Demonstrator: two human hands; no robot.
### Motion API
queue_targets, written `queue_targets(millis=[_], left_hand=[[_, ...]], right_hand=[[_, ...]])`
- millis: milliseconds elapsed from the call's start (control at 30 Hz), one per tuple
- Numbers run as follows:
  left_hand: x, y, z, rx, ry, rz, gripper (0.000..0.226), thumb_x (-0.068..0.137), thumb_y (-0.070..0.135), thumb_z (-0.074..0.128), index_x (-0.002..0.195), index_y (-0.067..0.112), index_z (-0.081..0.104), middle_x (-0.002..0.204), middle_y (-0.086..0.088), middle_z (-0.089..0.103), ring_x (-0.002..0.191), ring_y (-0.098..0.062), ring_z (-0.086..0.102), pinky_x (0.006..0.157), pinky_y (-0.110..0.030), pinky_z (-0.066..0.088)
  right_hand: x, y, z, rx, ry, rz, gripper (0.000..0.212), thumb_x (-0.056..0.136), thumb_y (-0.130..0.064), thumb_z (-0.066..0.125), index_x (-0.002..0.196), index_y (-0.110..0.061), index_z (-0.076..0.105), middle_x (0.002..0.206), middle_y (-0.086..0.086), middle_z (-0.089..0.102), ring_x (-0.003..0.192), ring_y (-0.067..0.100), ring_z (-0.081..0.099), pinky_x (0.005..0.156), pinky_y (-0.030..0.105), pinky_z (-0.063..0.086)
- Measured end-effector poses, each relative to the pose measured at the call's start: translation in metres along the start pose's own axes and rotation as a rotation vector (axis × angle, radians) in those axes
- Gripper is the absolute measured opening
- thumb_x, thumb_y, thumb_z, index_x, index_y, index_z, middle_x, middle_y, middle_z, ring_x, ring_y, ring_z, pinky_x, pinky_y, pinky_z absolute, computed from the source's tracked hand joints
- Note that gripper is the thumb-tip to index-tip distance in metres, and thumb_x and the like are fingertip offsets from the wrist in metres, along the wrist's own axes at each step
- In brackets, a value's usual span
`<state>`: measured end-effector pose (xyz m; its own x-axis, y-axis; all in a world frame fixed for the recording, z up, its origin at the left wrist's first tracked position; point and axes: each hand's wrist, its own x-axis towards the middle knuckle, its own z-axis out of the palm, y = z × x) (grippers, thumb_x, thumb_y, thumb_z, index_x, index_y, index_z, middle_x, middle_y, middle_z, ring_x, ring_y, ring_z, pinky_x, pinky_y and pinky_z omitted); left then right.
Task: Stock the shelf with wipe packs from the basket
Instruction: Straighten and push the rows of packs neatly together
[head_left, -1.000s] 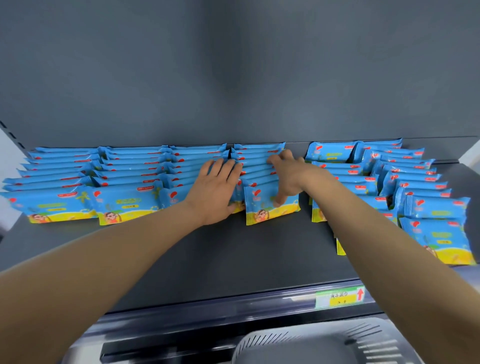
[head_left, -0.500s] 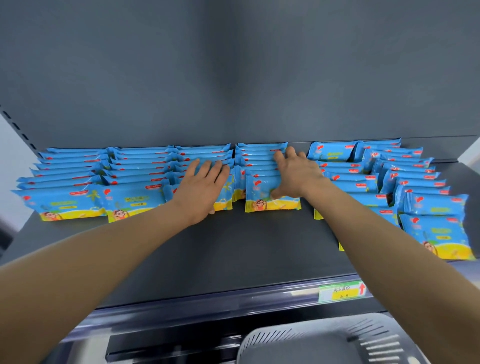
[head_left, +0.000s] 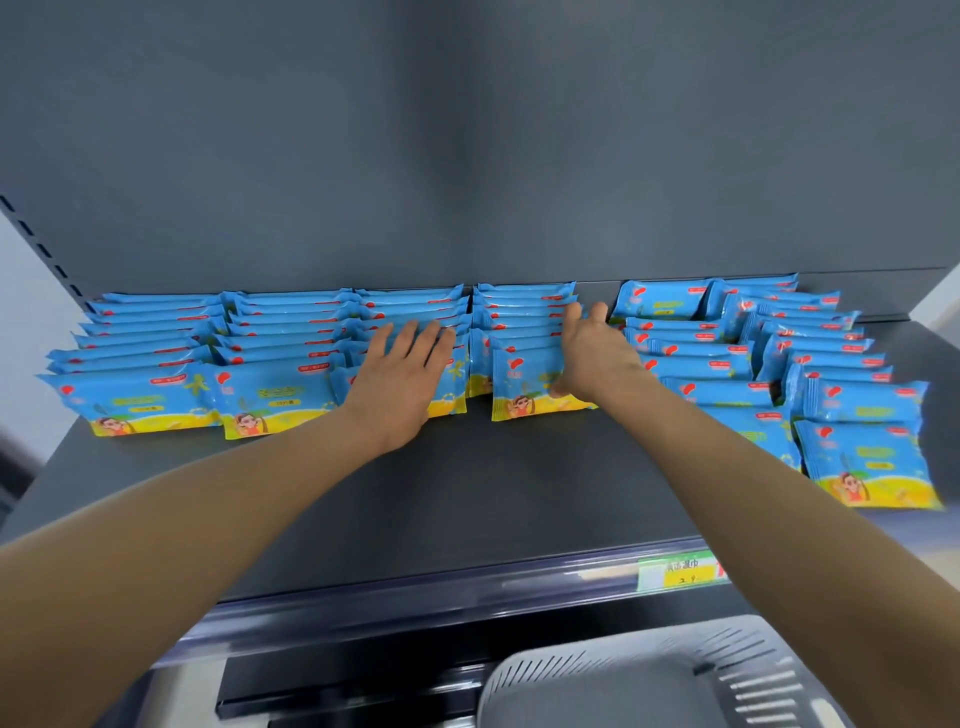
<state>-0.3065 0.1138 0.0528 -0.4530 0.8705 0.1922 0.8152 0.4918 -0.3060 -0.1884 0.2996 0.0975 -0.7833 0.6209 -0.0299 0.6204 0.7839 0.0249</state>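
Several rows of blue and yellow wipe packs (head_left: 150, 400) lean against each other along the back of the dark shelf (head_left: 467, 488). My left hand (head_left: 402, 379) lies flat with straight fingers on the front pack of the third row. My right hand (head_left: 592, 358) presses on the front pack (head_left: 519, 395) of the fourth row, fingers reaching over the packs behind. The rows at the right (head_left: 862, 457) sit looser and further forward. A grey slotted basket (head_left: 649, 680) shows at the bottom edge.
A grey back wall rises behind the packs. The shelf's front rail carries a green and yellow price label (head_left: 675, 571). Bare shelf surface lies between the packs and the rail. A perforated upright (head_left: 36, 244) stands at the left.
Both hands have pushed the middle rows back toward the wall, so the packs stand tighter. The left hand slid slightly left and forward; the right hand flattened over its row.
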Motion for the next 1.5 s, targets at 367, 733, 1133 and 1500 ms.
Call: queue_targets(millis=[367,733,1133,1500], left_hand=[[0.003,0.0,0.0,0.025,0.004,0.019,0.096,0.078,0.028,0.07,0.146,0.008,0.006,0.152,-0.009,0.017,0.138,-0.029,0.018,0.114,-0.043,0.01],[0.028,0.033,-0.013,-0.314,-0.02,-0.063,0.113,0.066,0.078,0.052,0.147,0.014,0.007,0.153,-0.006,0.014,0.142,-0.024,0.01,0.115,-0.044,0.001],[0.043,0.038,0.0,-0.245,0.144,-0.087,0.095,0.061,0.082,0.05,0.13,0.017,0.038,0.127,0.0,0.04,0.121,-0.024,0.034,0.107,-0.041,0.023],[0.041,0.036,-0.002,-0.399,0.12,-0.021,0.092,0.069,0.053,0.071,0.14,0.015,0.027,0.138,-0.002,0.032,0.131,-0.023,0.023,0.112,-0.037,0.016]], right_hand=[[-0.001,0.006,0.01,-0.021,0.084,-0.129,0.076,0.074,-0.033,0.074,0.133,-0.018,0.029,0.122,0.016,0.032,0.093,0.032,0.053,0.075,0.038,0.049],[0.002,0.018,0.011,0.474,-0.07,-0.017,0.112,0.066,-0.017,0.082,0.146,-0.019,0.004,0.139,0.012,0.027,0.119,0.032,0.046,0.097,0.04,0.044],[0.021,0.032,0.002,0.942,-0.23,0.062,0.095,0.062,0.006,0.08,0.139,-0.012,0.027,0.112,-0.003,0.045,0.107,0.018,0.048,0.088,0.028,0.044],[0.013,0.026,0.006,0.642,-0.188,-0.007,0.112,0.068,-0.01,0.079,0.148,-0.018,0.001,0.137,0.009,0.04,0.121,0.027,0.046,0.096,0.033,0.042]])
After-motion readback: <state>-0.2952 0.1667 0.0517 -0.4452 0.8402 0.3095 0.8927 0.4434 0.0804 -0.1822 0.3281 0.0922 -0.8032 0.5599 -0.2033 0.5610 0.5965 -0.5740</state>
